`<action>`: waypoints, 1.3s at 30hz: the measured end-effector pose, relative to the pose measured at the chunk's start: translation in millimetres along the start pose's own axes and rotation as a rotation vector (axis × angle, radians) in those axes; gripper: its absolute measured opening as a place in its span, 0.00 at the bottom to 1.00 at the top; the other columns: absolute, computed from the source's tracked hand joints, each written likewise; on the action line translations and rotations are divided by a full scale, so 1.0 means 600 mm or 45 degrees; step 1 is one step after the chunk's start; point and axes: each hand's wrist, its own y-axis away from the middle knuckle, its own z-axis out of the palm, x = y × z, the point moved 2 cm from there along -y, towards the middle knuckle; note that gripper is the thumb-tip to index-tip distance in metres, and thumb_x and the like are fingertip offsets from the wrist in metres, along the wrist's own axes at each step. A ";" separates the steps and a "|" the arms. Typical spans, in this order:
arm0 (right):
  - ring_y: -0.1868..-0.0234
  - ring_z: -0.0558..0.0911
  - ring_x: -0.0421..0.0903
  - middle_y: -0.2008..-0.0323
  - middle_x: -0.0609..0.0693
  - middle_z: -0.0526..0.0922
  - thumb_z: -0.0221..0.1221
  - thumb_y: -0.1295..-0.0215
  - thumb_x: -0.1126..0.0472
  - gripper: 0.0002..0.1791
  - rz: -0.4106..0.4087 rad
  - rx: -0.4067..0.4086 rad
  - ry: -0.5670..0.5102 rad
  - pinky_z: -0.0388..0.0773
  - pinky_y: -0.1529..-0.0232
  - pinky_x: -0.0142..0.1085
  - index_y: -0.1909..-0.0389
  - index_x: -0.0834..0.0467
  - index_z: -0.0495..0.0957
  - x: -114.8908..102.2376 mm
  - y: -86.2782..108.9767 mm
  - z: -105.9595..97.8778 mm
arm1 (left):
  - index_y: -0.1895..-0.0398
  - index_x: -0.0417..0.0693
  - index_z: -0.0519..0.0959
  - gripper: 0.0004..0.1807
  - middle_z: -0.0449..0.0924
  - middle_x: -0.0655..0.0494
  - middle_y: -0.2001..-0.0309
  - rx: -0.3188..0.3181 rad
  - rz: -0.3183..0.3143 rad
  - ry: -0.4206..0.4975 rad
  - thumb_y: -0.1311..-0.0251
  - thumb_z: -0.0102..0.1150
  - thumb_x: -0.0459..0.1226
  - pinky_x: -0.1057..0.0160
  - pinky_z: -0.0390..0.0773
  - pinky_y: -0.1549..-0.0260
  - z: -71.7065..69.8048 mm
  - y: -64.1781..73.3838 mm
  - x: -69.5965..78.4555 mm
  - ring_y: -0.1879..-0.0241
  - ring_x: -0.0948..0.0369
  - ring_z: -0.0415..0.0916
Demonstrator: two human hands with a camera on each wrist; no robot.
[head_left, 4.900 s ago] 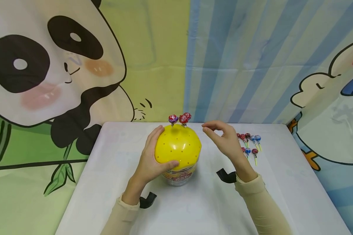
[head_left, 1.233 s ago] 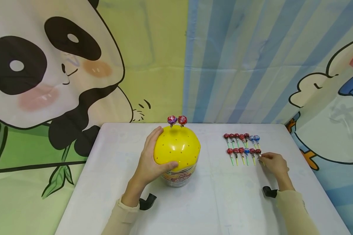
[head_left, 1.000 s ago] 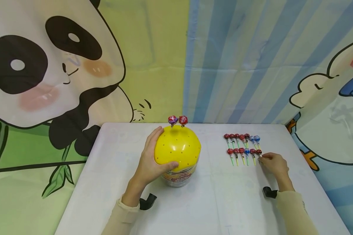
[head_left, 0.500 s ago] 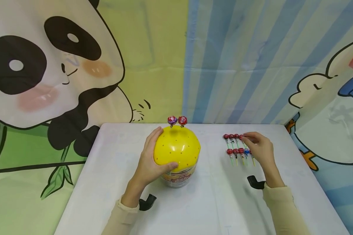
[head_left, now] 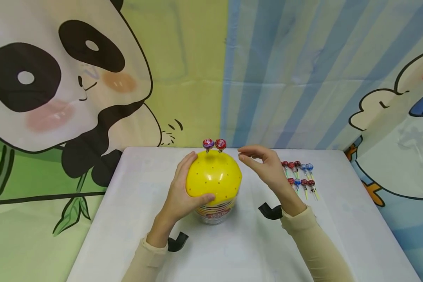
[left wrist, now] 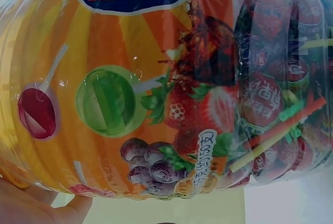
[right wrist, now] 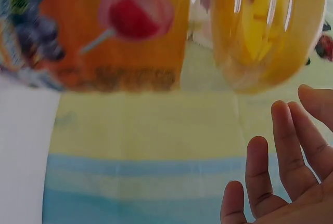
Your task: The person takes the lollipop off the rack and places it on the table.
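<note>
My left hand (head_left: 181, 192) holds the domed yellow lid (head_left: 213, 176) of a clear lollipop jar (head_left: 215, 215), thumb in front and fingers at the left side. Two wrapped lollipops, one purple-red (head_left: 208, 143) and one red (head_left: 220, 144), stand upright in the lid's top. To the right of the lid, my right hand (head_left: 268, 168) hovers with thumb and fingertips apart and nothing between them. In the right wrist view its fingers (right wrist: 289, 156) are spread just below the lid. Packed lollipops (left wrist: 283, 99) show through the jar wall in the left wrist view.
Two rows of lollipops lie on the white table (head_left: 141, 203) at the right: a back row (head_left: 297, 164) and a front row (head_left: 304, 183). My right forearm and hand cover their left ends. A striped backdrop (head_left: 285, 78) rises behind the table.
Since the oldest frame, one red lollipop has left the lid and lies at the front row's right end. My right hand has moved left from the rows to the lid. My left hand stays put.
</note>
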 end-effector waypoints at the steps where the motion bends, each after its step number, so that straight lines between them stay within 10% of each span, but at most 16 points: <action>1: 0.53 0.79 0.47 0.55 0.51 0.85 0.63 0.31 0.63 0.11 -0.006 -0.022 -0.022 0.71 0.43 0.52 0.50 0.57 0.85 -0.006 -0.003 0.007 | 0.22 0.69 0.54 0.56 0.48 0.68 0.23 -0.003 -0.001 0.001 0.54 0.77 0.54 0.46 0.76 0.43 0.000 0.000 0.000 0.33 0.56 0.63; 28: 0.51 0.78 0.48 0.60 0.49 0.85 0.65 0.34 0.65 0.10 -0.089 -0.097 -0.066 0.74 0.45 0.53 0.53 0.57 0.86 -0.051 -0.043 0.067 | 0.22 0.66 0.55 0.56 0.49 0.64 0.23 -0.005 0.029 0.021 0.54 0.77 0.55 0.47 0.74 0.42 0.001 -0.001 -0.007 0.33 0.58 0.63; 39: 0.51 0.80 0.50 0.55 0.50 0.85 0.64 0.33 0.68 0.08 -0.157 0.101 -0.121 0.75 0.42 0.45 0.55 0.61 0.85 -0.043 -0.039 0.024 | 0.23 0.67 0.56 0.56 0.50 0.67 0.23 0.013 0.038 0.014 0.55 0.77 0.55 0.45 0.74 0.42 0.002 -0.002 -0.004 0.33 0.57 0.63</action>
